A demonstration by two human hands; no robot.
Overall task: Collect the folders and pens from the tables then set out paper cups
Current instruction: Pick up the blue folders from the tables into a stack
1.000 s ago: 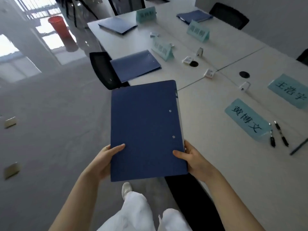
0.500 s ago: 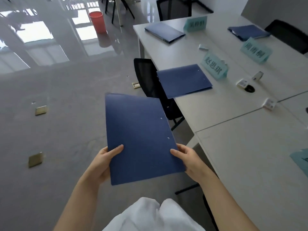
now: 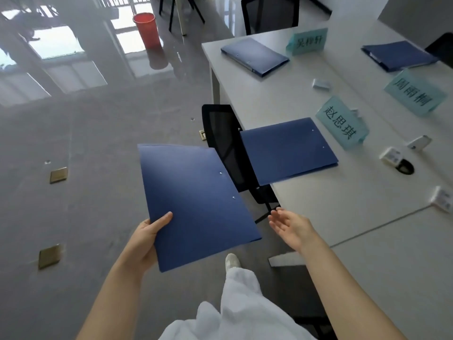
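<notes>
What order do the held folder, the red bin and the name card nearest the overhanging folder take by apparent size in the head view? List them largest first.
1. Held folder, largest by far, though it is nearest the camera.
2. Name card.
3. Red bin, a little smaller in view than the card, but far off, so true size is unsure.

A glossy grey floor (image 3: 93,133) is filling the left, mirroring bright window panes at far left. Brass floor plates (image 3: 58,174) are sitting near left. A red bin (image 3: 146,29) is standing far off on the floor, throwing its own reflection. White tables (image 3: 367,217) are running along the right, joined at a seam. A black mesh chair (image 3: 224,143) is standing tucked against the table edge; another chair (image 3: 269,13) is standing at the far end. Teal name cards (image 3: 342,122) are standing on the tabletop.
</notes>
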